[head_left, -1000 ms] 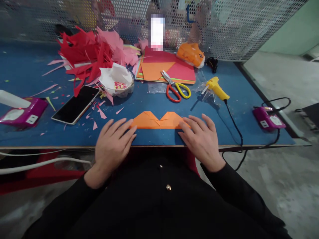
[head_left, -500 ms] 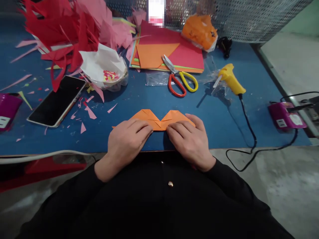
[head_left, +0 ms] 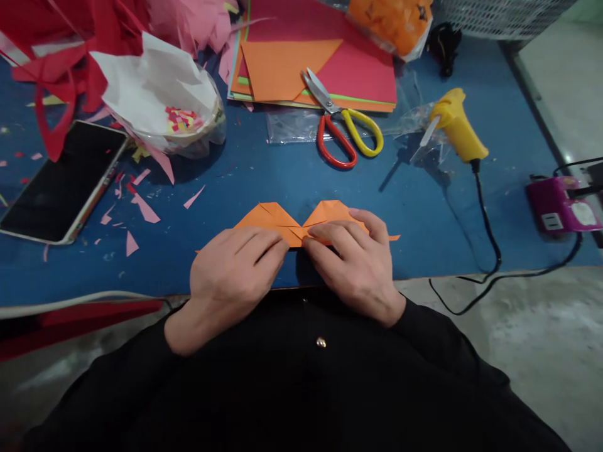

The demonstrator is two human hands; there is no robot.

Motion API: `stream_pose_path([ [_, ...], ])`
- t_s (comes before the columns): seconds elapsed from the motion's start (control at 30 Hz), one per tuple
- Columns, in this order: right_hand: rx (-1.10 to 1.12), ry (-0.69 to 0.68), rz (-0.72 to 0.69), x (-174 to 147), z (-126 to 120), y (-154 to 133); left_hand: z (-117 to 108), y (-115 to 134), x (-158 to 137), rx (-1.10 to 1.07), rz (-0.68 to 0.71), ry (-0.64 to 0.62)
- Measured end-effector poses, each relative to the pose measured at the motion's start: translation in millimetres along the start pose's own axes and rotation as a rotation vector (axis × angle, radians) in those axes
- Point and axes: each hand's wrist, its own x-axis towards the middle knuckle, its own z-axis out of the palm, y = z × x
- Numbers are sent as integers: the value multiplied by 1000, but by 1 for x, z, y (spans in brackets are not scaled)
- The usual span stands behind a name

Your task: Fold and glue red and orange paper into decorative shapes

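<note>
A folded orange paper (head_left: 266, 216) with two peaked lobes and a notch between them lies near the table's front edge. My left hand (head_left: 235, 267) covers its left lower part, fingers closed together on the near edge. On the right side my right hand (head_left: 353, 260) grips the same paper, fingertips at the near edge close to the notch and thumb side over the right lobe. Thin orange tips stick out beyond both hands. The undersides of the fingers are hidden.
Beyond the paper lie scissors (head_left: 336, 116), a stack of coloured sheets (head_left: 358, 81) and a yellow glue gun (head_left: 456, 129) with its cord. At left are a phone (head_left: 66, 182), a paper-lined bowl (head_left: 188, 103) and pink scraps (head_left: 146, 207). A purple power socket (head_left: 560, 204) stands at right.
The head view has tilted down and come closer. My right fingers have slid inward toward the notch, uncovering the paper's right tip; my left hand keeps its grip.
</note>
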Motion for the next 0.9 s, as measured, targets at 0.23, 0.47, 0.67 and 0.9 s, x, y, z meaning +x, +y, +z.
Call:
stream_pose_path([
  [0.23, 148, -58, 169, 2, 1, -3, -1, 0, -1, -62, -52, 36],
  [0.47, 373, -138, 423, 5, 0, -5, 1, -1, 2, -196, -236, -45],
  [0.67, 436, -177, 506, 9, -2, -6, 1, -2, 6, -208, -296, -52],
  [0.9, 436, -201, 537, 11, -2, -4, 1, -3, 11, -181, -315, -93],
])
